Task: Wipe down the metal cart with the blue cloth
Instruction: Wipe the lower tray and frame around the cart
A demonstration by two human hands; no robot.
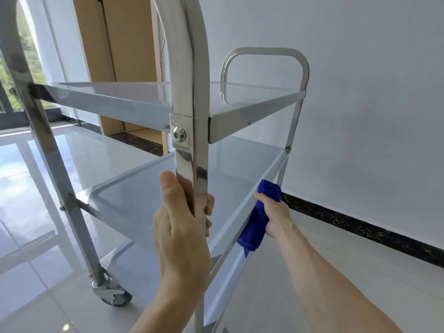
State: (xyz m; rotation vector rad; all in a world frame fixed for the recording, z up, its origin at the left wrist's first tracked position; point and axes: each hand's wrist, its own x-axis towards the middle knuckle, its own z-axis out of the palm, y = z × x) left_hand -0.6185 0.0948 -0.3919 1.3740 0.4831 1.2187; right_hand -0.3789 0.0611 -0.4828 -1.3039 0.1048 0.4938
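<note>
Left hand (179,227): is gripping the metal cart (189,68) upright, fingers closed, steadying it.
Right hand (274,213): is pressing the bunched blue cloth (258,224), fist-clenched, along the middle shelf (153,200) rim.

Left hand (179,227) on the cart (189,97) near post, below the top shelf (134,92); right hand (274,213) presses the cloth (258,217) against the middle shelf (149,200) right rim.
</note>
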